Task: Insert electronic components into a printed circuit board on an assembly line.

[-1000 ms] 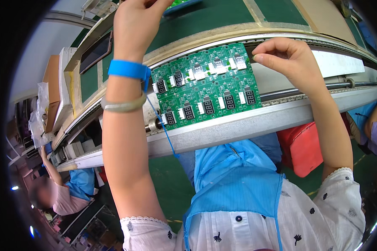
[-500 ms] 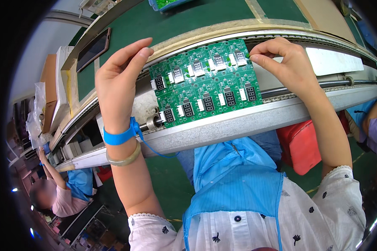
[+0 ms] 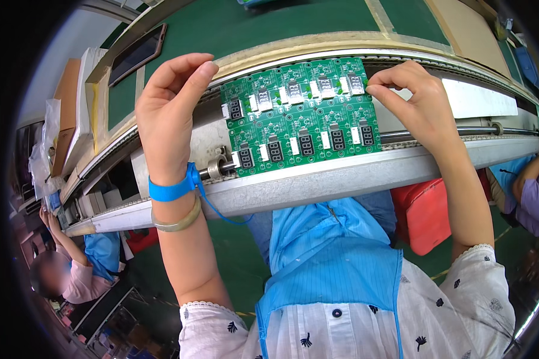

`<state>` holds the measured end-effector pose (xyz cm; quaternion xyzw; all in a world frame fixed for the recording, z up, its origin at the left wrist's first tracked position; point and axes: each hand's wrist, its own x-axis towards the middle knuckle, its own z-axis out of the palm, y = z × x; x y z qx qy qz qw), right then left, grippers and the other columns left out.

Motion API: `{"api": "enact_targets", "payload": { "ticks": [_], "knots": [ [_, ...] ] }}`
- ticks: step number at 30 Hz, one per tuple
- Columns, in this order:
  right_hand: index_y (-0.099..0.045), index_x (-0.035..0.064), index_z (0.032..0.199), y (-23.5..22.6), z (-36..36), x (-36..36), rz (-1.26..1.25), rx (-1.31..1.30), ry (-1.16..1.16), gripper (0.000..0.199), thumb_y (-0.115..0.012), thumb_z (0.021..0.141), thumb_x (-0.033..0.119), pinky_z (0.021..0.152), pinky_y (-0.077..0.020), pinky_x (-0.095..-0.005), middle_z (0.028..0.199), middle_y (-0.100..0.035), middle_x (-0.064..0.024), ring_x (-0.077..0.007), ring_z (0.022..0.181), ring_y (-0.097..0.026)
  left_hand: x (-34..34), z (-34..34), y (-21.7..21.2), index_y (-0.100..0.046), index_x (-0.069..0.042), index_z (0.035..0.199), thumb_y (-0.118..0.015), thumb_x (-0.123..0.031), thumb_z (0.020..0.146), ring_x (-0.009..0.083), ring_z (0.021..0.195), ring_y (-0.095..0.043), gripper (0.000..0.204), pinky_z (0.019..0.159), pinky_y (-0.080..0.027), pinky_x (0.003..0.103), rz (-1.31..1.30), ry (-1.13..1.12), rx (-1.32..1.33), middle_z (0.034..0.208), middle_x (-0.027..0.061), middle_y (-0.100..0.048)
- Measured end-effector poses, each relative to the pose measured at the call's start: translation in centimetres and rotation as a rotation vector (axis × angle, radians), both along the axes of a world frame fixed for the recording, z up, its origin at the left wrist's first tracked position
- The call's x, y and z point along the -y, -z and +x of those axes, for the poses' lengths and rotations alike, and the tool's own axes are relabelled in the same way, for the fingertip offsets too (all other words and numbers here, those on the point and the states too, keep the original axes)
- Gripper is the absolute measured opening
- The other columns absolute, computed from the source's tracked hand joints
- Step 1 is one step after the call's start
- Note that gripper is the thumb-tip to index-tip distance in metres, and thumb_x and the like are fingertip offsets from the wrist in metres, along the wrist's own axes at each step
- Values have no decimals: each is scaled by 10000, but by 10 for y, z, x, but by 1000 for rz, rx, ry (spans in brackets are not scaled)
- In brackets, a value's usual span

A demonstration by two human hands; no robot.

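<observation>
A green circuit board panel (image 3: pixel 299 113) lies across the conveyor rails in front of me, carrying two rows of small digit displays (image 3: pixel 305 143) and white connectors. Small green parts (image 3: pixel 312 94) stand along its upper row. At the panel's upper right edge, my right hand (image 3: pixel 410 99) pinches thumb and forefinger by a small green component (image 3: pixel 366 82), mostly covered by the fingertips. Above the panel's upper left corner, my left hand (image 3: pixel 170 113) has its thumb and forefinger brought together; what they hold, if anything, is hidden. A blue wrist strap (image 3: pixel 172 190) with a cord circles my left wrist.
The near metal rail (image 3: pixel 293 182) runs between me and the panel, with a steel shaft (image 3: pixel 425 134) behind it. Beyond lies a green bench top (image 3: pixel 263 30) holding a phone (image 3: pixel 138 55). A red stool (image 3: pixel 424 215) stands below; co-workers sit at both sides.
The view has shifted slightly. The circuit board sits a little farther right along the rails, and my right hand has moved right with it. My left thumb and forefinger are closer together.
</observation>
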<state>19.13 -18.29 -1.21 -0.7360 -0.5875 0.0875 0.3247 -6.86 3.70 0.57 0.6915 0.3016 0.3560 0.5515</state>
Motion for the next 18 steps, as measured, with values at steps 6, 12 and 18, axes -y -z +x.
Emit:
{"api": "enact_targets", "payload": {
  "ticks": [6, 12, 18],
  "knots": [
    [-791, 17, 1000, -2, 4, -1, 2, -347, 99, 221, -784, 898, 213, 763, -526, -278, 888, -755, -56, -138, 831, -671, 1, -2, -4, -749, 18, 1124, -755, -67, 938, 128, 986, -699, 205, 898, -526, 228, -53, -4, 2, 1037, 85, -757],
    [-778, 24, 1095, -31, 36, -45, 53, -308, 88, 234, -753, 952, 207, 838, -505, -232, 985, -754, -30, -100, 923, -668, -4, -17, -14, -751, 18, 1147, -723, -64, 958, 144, 1000, -715, 208, 917, -532, 232, -137, 49, -6, 1057, 114, -768],
    [-749, -44, 994, -82, 14, -153, 11, 20, -2, 237, -696, 932, 179, 694, -519, -333, 802, -726, -157, -191, 736, -670, -8, -37, -4, -730, 17, 1188, -706, -48, 963, 142, 991, -718, 234, 908, -537, 239, -195, 58, 4, 1049, 100, -765]
  ]
}}
